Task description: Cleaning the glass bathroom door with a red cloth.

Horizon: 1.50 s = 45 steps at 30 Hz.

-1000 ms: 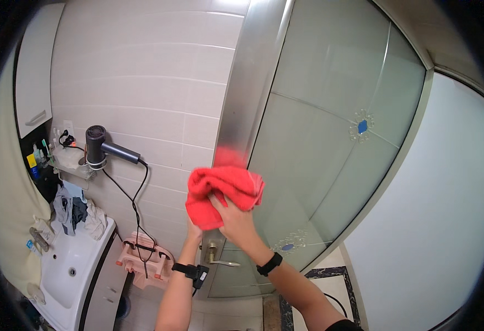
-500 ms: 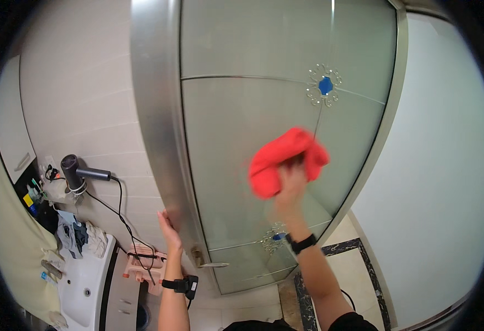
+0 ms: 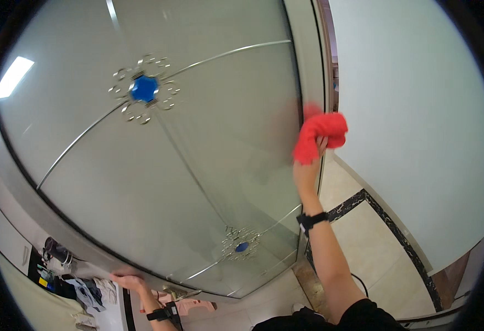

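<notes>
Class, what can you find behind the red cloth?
Behind the red cloth, the door frame and white panel show past its edges; whatever it directly covers cannot be seen.

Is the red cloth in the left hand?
No, the right hand holds the red cloth, while the left hand is at the door frame.

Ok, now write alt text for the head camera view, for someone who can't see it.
A person's right hand holds a red cloth at the right edge of a glass door, while the left hand is at the lower left of its metal frame. Two silver flower-shaped ornaments with blue centers decorate the door.
</notes>
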Motion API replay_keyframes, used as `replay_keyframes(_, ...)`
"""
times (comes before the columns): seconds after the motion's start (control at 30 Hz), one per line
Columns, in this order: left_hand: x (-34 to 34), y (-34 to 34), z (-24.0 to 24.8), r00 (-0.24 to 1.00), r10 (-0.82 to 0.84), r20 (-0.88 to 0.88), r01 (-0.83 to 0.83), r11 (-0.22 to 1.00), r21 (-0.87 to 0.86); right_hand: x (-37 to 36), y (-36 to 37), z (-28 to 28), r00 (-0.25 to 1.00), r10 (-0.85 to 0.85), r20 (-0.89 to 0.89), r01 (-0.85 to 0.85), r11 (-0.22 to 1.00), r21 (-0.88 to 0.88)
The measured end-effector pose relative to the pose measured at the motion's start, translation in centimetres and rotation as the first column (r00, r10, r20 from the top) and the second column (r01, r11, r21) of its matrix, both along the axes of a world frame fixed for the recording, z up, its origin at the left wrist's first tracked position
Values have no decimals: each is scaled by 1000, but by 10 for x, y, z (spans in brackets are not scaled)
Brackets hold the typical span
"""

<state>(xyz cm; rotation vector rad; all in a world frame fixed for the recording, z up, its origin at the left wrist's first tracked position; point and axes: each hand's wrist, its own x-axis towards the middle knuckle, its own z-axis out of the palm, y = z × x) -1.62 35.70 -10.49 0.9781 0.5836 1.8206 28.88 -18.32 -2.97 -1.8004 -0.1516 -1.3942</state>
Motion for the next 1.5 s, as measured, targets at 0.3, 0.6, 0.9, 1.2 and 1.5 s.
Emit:
replay_keyframes(0.3,-18,24,8,986,-133,-98,124,987,-99,-52,27,-241,740,222,-634,70,913,401)
replay_keyframes(0.6,-1,-36,22,977,-174,-126,166,984,-71,-67,58,-132,650,547,-527,-26,709,704)
replay_keyframes(0.9,-9,-49,18,927,-341,-156,315,934,-168,-149,194,101,956,288,-54,-274,945,177)
replay_keyframes(1.2,-33,-33,43,634,-774,-11,757,623,-195,-331,404,178,779,624,-61,-546,627,-556)
replay_keyframes(1.5,-60,-5,79,90,-973,212,994,75,-75,-333,403,52,770,487,-412,-623,437,-648)
